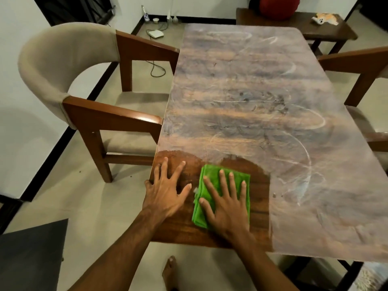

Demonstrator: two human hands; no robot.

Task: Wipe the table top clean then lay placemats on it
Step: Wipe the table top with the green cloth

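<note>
- Here, seen from above, a long wooden table point(252, 91) runs away from the viewer. Most of its top is covered in a pale, swirled film, and only the near left corner shows dark, bare wood.
- An upholstered armchair point(63, 66) with wooden arms stands close against the table's left edge. A second chair point(361, 64) at the right edge is cut off by the frame.
- Beyond the far end stands a dark side table point(304, 26). It bears a red object point(279, 7), cut off at the top, and a small orange-and-white item too blurred to name.
- A white device point(155, 34) with a cable lies on the floor near the far wall.
- A folded green cloth point(212, 175) lies flat on the bare patch, near the front edge.
- The right hand point(226, 206) presses down on the cloth with straight, spread fingers, gripping nothing.
- The left hand point(165, 192) lies flat on bare wood just left of the cloth, fingers spread and thumb near the cloth's edge.
- A bare foot point(170, 269) shows below the front edge.
- A dark slab point(31, 255) at lower left is cut off and unclear.
</note>
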